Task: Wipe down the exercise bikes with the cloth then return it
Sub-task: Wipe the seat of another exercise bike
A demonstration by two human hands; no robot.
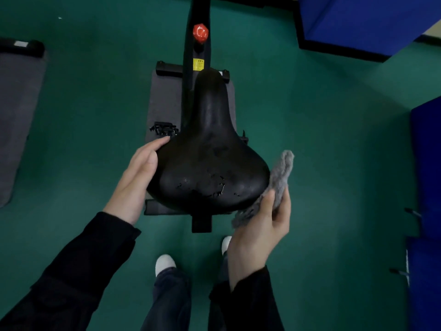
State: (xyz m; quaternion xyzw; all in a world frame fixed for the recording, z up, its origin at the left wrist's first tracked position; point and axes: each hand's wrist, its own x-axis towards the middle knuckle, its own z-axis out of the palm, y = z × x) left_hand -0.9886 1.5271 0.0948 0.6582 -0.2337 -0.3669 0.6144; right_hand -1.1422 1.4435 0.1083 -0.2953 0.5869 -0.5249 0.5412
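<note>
- The black saddle (207,163) of an exercise bike is seen from above, its narrow nose pointing far
- The saddle's left flank is cupped by the left grip (136,180), thumb laid along the upper edge, fingers hidden beneath
- The grey cloth (279,177) is pinched in the right grip (260,230) between thumb and fingers, and is held against the saddle's near right edge, one end standing up beside it
- A red knob (200,33) and a yellow label (198,65) are carried on the black frame beyond the nose
- A grey mat (164,101) is spread under the bike on the green floor (83,103)
</note>
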